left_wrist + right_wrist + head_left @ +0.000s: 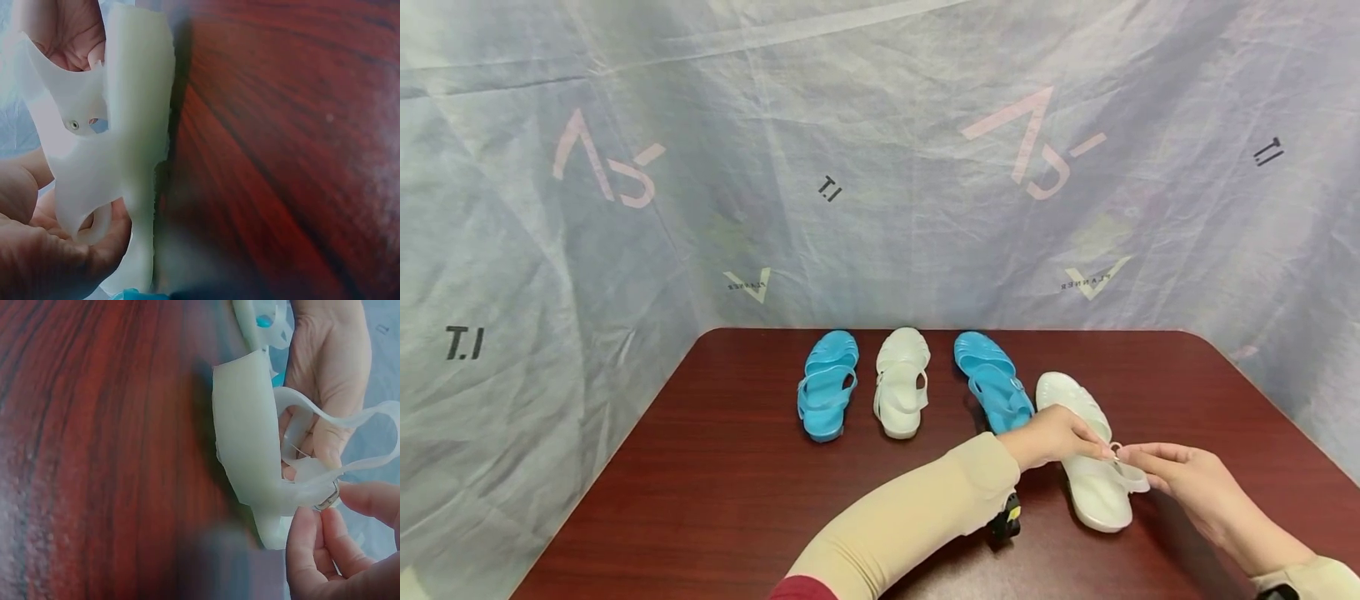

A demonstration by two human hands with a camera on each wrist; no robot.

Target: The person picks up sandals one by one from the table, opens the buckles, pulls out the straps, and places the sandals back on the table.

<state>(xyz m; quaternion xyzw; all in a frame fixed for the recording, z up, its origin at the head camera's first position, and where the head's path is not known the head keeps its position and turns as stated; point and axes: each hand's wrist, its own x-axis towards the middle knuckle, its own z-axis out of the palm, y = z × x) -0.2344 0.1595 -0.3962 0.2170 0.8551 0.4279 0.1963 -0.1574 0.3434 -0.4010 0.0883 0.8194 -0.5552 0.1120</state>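
Note:
A white jelly sandal [1101, 500] lies at the table's right side, its toe pointing away and tilted left. My left hand [1060, 437] reaches across its middle and pinches the strap by the buckle. From the right, my right hand [1195, 483] holds the buckle end between thumb and fingers. In the right wrist view the metal buckle [328, 499] sits at those fingertips, and the ankle strap [375, 412] arches loosely above the sole. Whether the strap is threaded through the buckle I cannot tell.
A blue sandal [1000, 392] lies just left of the held one, partly behind my left hand. Farther left are a white sandal [901, 383] and another blue sandal [827, 387]. A printed cloth [880, 167] hangs behind the dark red wooden table [715, 500].

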